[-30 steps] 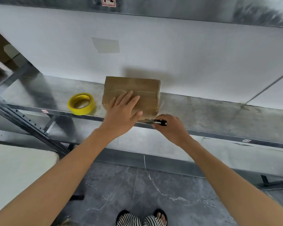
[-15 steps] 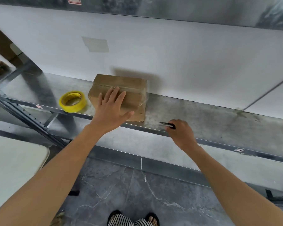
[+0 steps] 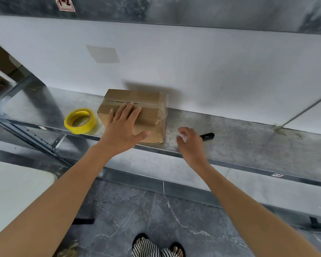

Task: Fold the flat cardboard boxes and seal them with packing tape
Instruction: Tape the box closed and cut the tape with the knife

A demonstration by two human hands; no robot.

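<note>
Black cutter [image 3: 208, 135] half hidden behind blurred right hand [image 3: 190, 145]

No text can be read outright. A white sticker [image 3: 64, 3] with a red border is fixed to the upper beam [image 3: 193, 10]; a black symbol is printed on it, but it is cut off by the top edge of the frame and cannot be made out. Two small white labels are stuck on the front edge of the shelf [image 3: 248, 138]: the left label [image 3: 42, 127] (reddish marks, too small to read) and the right label [image 3: 277, 175], on which dark characters are seen but not deciphered. Faint reddish printing is carried inside the core of the yellow tape roll [image 3: 80, 121]; it is illegible.
</note>
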